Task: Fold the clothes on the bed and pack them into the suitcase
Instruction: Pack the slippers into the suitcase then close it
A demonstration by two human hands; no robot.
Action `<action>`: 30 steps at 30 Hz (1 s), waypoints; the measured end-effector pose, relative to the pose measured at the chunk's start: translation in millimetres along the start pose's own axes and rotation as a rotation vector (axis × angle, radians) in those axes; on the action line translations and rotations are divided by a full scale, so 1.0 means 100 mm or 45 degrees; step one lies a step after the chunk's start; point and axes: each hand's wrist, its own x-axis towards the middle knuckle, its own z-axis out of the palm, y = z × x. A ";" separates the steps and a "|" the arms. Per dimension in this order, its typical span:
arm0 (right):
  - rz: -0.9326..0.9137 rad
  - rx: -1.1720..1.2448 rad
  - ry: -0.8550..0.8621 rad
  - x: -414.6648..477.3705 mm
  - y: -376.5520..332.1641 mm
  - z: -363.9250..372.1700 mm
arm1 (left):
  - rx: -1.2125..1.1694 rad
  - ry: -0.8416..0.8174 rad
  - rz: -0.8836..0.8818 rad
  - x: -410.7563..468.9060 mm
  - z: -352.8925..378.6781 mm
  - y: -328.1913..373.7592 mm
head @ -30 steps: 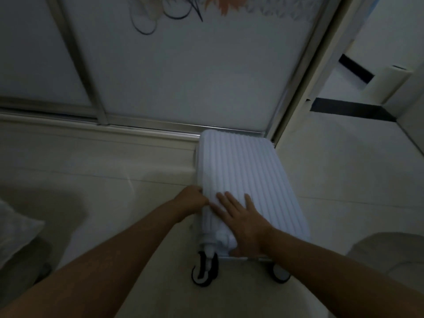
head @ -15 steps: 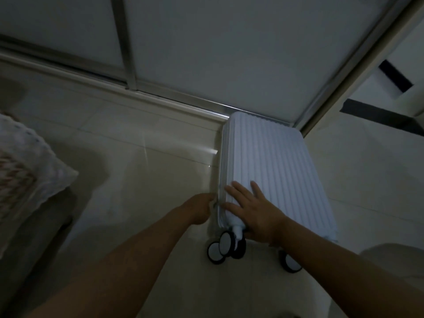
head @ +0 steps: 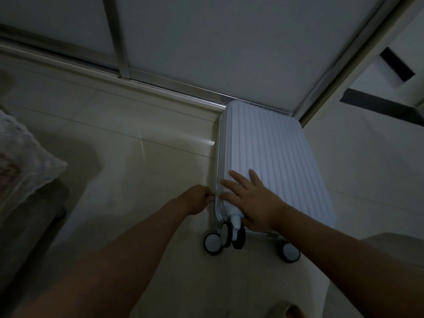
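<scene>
Left hand [head: 199, 198] pinches at the near-left seam of the white suitcase [head: 270, 152], probably a zip pull. Right hand [head: 252, 200] lies flat, fingers straight, on the ribbed shell. Brace there and draw along the seam. The case lies shut on the floor.

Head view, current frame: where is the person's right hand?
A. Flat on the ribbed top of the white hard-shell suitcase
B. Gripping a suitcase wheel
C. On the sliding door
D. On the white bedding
A: the right hand lies with straight fingers on the white ribbed hard-shell suitcase, near its wheels.
</scene>
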 end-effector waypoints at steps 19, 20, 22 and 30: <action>0.247 0.095 0.072 -0.23 -0.18 -0.04 | -0.115 -0.054 0.140 -0.77 0.74 0.29; 0.302 0.131 0.117 -0.28 -0.21 -0.04 | -0.230 -0.100 0.117 -0.80 0.82 0.41; 0.377 0.236 0.287 -0.42 -0.26 -0.03 | -0.662 -0.130 -0.026 -0.84 0.96 0.61; 0.290 0.515 -0.127 -1.00 -0.65 0.28 | -0.841 -0.137 -0.333 -0.83 1.12 0.74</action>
